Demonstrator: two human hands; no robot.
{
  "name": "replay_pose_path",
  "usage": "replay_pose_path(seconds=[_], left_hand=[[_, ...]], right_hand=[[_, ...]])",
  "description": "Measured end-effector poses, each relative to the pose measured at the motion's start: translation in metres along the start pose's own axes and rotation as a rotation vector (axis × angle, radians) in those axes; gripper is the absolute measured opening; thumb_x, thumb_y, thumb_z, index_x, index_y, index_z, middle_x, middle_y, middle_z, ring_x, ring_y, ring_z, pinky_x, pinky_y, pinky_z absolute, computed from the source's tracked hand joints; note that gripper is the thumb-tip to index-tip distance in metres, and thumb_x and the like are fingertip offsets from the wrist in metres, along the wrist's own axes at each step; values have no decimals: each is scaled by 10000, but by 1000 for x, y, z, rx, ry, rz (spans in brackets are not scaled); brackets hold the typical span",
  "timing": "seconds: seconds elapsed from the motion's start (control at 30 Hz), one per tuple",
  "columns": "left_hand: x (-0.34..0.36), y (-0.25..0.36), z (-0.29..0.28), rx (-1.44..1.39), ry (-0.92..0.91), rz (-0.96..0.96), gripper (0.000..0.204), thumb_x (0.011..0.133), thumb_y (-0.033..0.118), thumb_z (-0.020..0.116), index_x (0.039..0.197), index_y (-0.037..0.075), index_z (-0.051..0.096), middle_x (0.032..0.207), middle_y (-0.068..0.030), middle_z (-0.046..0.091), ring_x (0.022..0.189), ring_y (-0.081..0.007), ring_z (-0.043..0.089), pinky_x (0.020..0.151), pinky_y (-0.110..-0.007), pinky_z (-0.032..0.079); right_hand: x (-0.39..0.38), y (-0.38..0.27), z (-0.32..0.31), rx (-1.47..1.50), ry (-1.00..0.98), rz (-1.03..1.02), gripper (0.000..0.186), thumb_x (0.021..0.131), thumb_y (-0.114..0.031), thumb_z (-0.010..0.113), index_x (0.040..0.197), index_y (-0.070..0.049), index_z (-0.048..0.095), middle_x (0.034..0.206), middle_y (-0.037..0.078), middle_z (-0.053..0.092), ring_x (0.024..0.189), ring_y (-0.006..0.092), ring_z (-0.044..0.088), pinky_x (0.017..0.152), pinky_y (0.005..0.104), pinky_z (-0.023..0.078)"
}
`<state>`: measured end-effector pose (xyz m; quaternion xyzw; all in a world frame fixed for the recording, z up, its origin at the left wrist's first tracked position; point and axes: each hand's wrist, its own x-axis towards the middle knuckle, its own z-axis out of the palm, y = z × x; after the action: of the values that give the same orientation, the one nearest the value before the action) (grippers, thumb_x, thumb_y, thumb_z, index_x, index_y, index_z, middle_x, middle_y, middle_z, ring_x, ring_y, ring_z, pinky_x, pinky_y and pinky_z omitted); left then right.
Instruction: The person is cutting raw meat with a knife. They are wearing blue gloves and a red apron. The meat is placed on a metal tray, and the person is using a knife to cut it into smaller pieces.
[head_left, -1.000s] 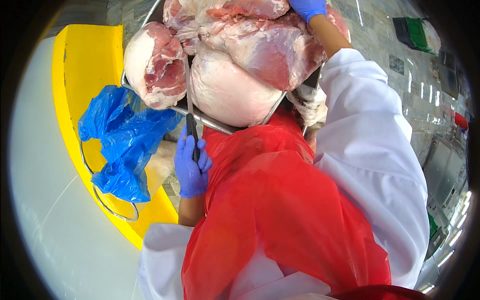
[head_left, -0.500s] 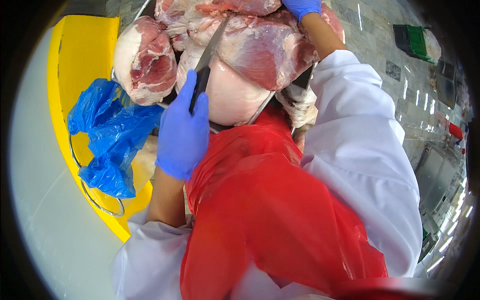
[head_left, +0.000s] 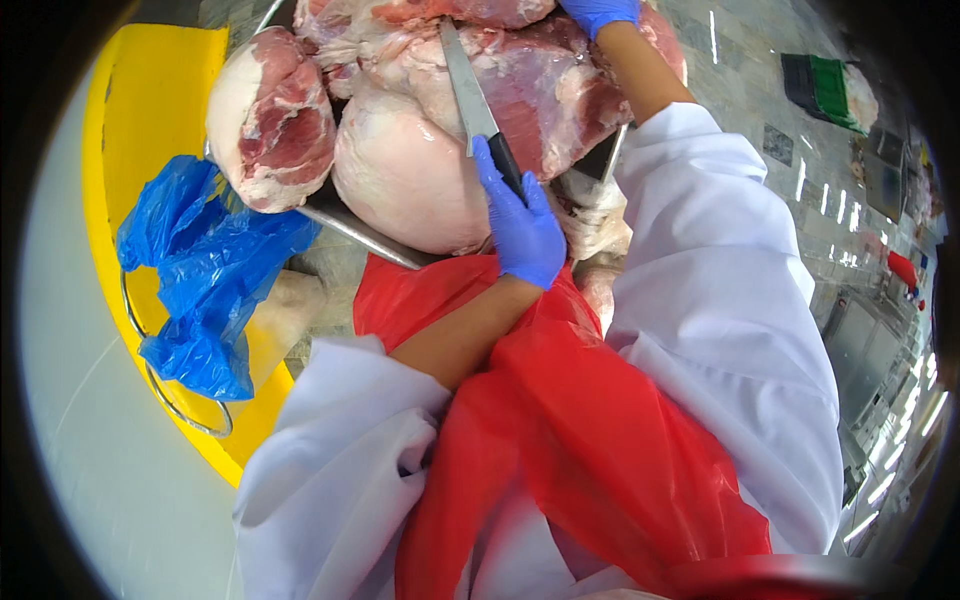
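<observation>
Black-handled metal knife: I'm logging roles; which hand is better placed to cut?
Probably the blue-gloved left hand: it holds the knife over raw pink meat; the blue-gloved right hand lies farther forward.

Bright light streaks the tiled floor [head_left: 742,100] with white glare, and fisheye distortion curves toward black corners.

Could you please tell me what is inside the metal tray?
Large pieces of raw meat are heaped in the metal tray; the left hand holds a knife over them. What lies beneath the meat is covered and cannot be seen.
</observation>
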<state>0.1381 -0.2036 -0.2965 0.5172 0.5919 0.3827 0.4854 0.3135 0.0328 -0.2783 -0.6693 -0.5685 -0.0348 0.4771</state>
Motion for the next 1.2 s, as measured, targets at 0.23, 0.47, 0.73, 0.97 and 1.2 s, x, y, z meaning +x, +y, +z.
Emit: replay_pose_path(seconds=[0.23, 0.47, 0.73, 0.97, 1.2], left_hand=[[6, 13, 61, -138, 95, 37, 706, 1038, 67, 473, 1603, -71, 72, 1661, -289, 168, 1551, -406, 193, 1276, -449, 152], [5, 37, 84, -653, 50, -127, 775, 972, -143, 379, 1652, 55, 62, 1708, -198, 134, 1578, -293, 175, 1269, -367, 161], [57, 124, -155, -1078, -378, -884, 182, 1026, 119, 573, 1185, 52, 515, 878, -27, 533, 552, -65, 414, 451, -221, 357], [75, 125, -58, -1046, -233, -730, 69, 1001, 85, 500, 937, 95, 479, 744, -33, 488, 568, -134, 443, 483, -287, 403], [49, 95, 113, -535, 105, -156, 757, 987, -50, 459, 1637, 114, 108, 1552, -324, 339, 1442, -425, 400, 1172, -448, 352]], right_hand=[[-1, -1, 1, -13, -59, 63, 229, 928, -241, 662, 886, -24, 721, 829, 224, 684, 780, 402, 664, 739, 454, 530], [-2, 3, 4, -5, -16, 100, 222, 925, -226, 668, 861, -16, 702, 817, 226, 678, 793, 398, 664, 748, 461, 528], [3, 10, 5, 15, -93, 102, 268, 940, -236, 657, 808, -5, 684, 777, 233, 667, 690, 384, 639, 672, 465, 504], [3, 6, 5, 56, -61, 118, 279, 949, -236, 646, 818, 9, 676, 767, 255, 654, 655, 363, 640, 657, 466, 495], [5, 9, 3, 24, -132, 62, 282, 967, -236, 634, 816, 2, 649, 756, 247, 617, 643, 348, 575, 654, 484, 466]])
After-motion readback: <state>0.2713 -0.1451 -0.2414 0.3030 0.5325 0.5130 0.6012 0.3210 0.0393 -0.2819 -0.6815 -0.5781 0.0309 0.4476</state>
